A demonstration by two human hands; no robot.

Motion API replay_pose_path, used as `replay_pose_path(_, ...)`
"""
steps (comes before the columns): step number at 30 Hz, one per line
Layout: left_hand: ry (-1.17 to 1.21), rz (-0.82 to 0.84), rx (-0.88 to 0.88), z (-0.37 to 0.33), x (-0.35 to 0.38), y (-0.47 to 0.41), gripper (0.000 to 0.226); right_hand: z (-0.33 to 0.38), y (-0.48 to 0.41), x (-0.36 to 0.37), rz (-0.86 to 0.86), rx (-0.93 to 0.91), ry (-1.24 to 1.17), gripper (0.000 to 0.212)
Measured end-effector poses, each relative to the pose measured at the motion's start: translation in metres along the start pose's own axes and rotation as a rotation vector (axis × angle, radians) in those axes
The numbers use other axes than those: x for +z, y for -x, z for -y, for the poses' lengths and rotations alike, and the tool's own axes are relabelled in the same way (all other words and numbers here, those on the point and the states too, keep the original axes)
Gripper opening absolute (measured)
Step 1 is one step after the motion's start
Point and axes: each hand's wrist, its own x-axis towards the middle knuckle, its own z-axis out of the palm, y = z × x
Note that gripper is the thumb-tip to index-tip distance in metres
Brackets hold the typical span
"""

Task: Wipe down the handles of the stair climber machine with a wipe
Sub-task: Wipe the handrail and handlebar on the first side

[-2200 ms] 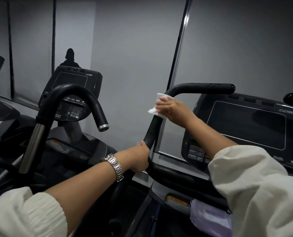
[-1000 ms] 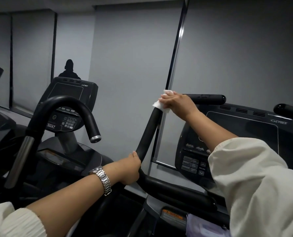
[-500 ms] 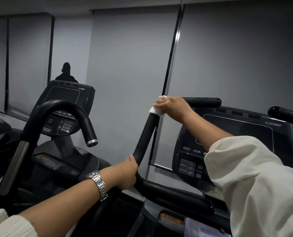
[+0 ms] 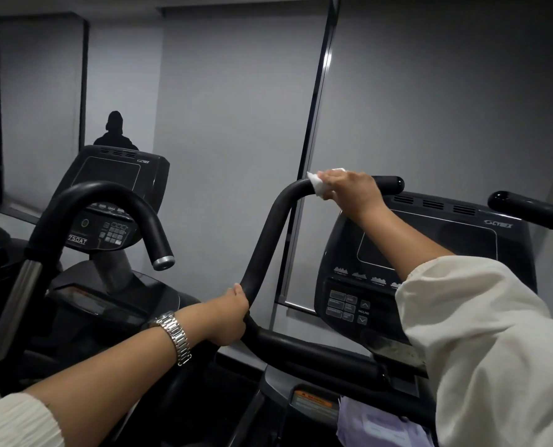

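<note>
The machine's black left handle (image 4: 268, 233) rises from a low bar, bends at the top and ends in a rounded tip at the right. My right hand (image 4: 349, 191) is wrapped over the top horizontal stretch, pressing a white wipe (image 4: 317, 183) against it; only the wipe's left edge shows past my fingers. My left hand (image 4: 228, 319), with a silver watch on the wrist, grips the lower bend of the same handle. The right handle (image 4: 527, 209) pokes in at the far right, untouched.
The machine's dark console (image 4: 430, 253) with buttons sits behind my right arm. A second machine with a curved handle (image 4: 107, 201) and console (image 4: 113, 175) stands to the left. Grey wall panels are close ahead. A pale wipe packet (image 4: 375, 424) lies low by the console base.
My right hand has slid the wipe up the rising part of the handle, over the bend and onto the top horizontal stretch. The left hand has kept its grip on the lower bend.
</note>
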Motion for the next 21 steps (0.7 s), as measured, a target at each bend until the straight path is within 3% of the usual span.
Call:
replay_pose_path(5,0.015,-0.045,0.07,0.0,-0.006,-0.013,0.074,-0.005,0.009,0.012,0.002,0.033,-0.011,0.056)
replay_pose_path(10,0.05,-0.32,0.196,-0.023,-0.031,-0.052,0.075,0.008,0.008,0.02,0.086,-0.062,0.063,0.067)
replay_pose_path(17,0.136,-0.642,0.236,-0.05,-0.053,-0.102,0.08,-0.062,0.053,0.019,-0.17,0.172,0.088,0.048)
replay_pose_path(21,0.105,-0.817,0.223,-0.049,-0.044,-0.12,0.078,-0.045,0.043,0.026,-0.243,0.201,0.136,0.039)
